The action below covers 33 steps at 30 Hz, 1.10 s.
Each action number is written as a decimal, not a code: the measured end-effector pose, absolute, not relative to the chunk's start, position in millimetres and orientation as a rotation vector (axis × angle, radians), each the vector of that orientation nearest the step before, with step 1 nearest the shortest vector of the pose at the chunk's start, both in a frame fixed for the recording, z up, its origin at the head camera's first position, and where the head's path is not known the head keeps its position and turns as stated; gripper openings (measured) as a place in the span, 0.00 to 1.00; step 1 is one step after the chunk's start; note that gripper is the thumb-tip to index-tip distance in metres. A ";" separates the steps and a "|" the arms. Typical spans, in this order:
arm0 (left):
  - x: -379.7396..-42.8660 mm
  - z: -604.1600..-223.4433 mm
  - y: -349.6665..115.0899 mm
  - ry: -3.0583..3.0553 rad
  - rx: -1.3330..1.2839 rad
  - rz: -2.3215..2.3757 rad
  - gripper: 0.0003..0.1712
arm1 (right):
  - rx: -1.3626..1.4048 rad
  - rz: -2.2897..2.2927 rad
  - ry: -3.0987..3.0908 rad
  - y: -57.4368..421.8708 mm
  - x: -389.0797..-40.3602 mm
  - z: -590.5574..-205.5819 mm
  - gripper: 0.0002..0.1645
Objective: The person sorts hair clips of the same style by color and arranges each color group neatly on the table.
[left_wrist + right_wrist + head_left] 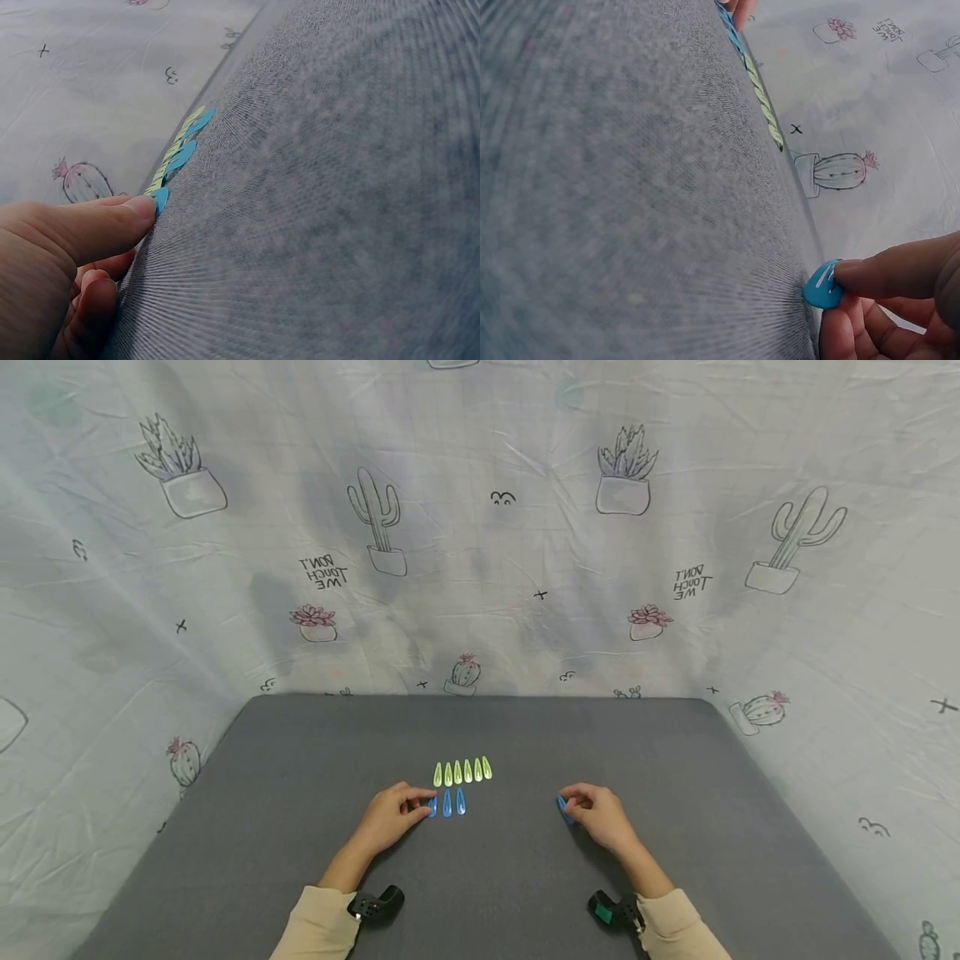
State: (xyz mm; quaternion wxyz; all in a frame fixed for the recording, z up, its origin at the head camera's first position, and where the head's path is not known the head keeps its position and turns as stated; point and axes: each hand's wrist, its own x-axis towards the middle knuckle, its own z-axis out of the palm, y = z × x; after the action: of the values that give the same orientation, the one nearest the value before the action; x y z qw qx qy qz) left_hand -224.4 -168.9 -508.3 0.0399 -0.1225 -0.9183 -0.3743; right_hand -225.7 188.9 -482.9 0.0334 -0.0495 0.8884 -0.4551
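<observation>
On the grey table, a row of several yellow-green snap hair clips (458, 772) stands above a shorter row of blue ones. My left hand (385, 818) pinches the leftmost blue hair clip (432, 807) between thumb and forefinger; the left wrist view shows the thumb (112, 229) partly covering it. Two more blue hair clips, a middle one (447, 803) and a right one (461, 802), lie just beside it. Well to the right, my right hand (598, 817) holds another blue hair clip (823, 286) between thumb and fingers, close to the tabletop.
The grey cloth-covered table (510, 885) extends around both hands. Behind it hangs a pale curtain (480, 543) printed with cacti, which also covers the sides. A dark wrist device (377, 906) is on the left wrist, and another device (613, 910) on the right.
</observation>
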 end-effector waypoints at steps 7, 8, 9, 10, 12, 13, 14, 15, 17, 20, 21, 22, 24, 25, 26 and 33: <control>-225.8 -507.6 -169.0 -2.814 -0.375 -1.134 0.14 | -0.125 -1.503 2.654 187.1 -226.2 -481.5 0.13; -225.7 -507.3 -168.9 -2.814 -0.374 -1.135 0.14 | -0.125 -1.526 2.635 186.0 -226.4 -481.3 0.13; -225.6 -507.0 -168.9 -2.810 -0.376 -1.138 0.14 | -0.131 -1.544 2.619 184.8 -226.6 -481.2 0.13; -225.6 -506.9 -168.9 -2.809 -0.378 -1.137 0.14 | -0.137 -1.559 2.603 183.6 -227.0 -481.5 0.13; -225.4 -506.5 -168.8 -2.809 -0.384 -1.133 0.14 | -0.159 -1.580 2.575 180.6 -227.7 -482.5 0.14; -225.2 -506.3 -168.8 -2.809 -0.388 -1.133 0.14 | -0.172 -1.585 2.566 178.9 -228.2 -483.1 0.14; -225.0 -506.1 -168.8 -2.809 -0.391 -1.132 0.14 | -0.182 -1.590 2.557 176.9 -228.5 -483.5 0.14; -224.8 -506.0 -168.8 -2.808 -0.394 -1.130 0.14 | -0.198 -1.593 2.550 174.8 -228.9 -484.0 0.14; -224.5 -505.8 -168.8 -2.810 -0.395 -1.129 0.14 | -0.213 -1.604 2.530 169.7 -229.6 -484.6 0.14; -224.4 -505.9 -169.0 -2.809 -0.394 -1.134 0.14 | -0.227 -1.616 2.506 160.3 -231.3 -485.8 0.14; -224.4 -506.2 -169.1 -2.810 -0.393 -1.134 0.14 | -0.232 -1.619 2.499 156.7 -232.0 -486.4 0.14; -224.5 -506.3 -169.1 -2.811 -0.393 -1.134 0.14 | -0.234 -1.621 2.492 153.2 -232.8 -486.8 0.14; -224.6 -506.5 -169.1 -2.812 -0.394 -1.133 0.14 | -0.254 -1.630 2.479 145.7 -234.2 -488.0 0.15; -224.6 -506.5 -169.0 -2.812 -0.394 -1.131 0.14 | -0.263 -1.640 2.472 141.5 -234.4 -487.7 0.15; -224.7 -506.7 -169.1 -2.812 -0.395 -1.131 0.14 | -0.267 -1.643 2.465 136.4 -233.5 -484.9 0.15; -225.1 -508.2 -169.2 -2.812 -0.399 -1.137 0.14 | -0.325 -1.654 2.453 102.0 -234.4 -478.3 0.14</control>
State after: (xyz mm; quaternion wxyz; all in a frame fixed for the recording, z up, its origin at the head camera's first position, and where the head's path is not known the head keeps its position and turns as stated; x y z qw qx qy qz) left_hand -225.1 -169.2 -508.2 0.0410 -0.1304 -0.9183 -0.3714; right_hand -234.4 102.0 -478.3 0.0826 -0.1090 0.8214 -0.5538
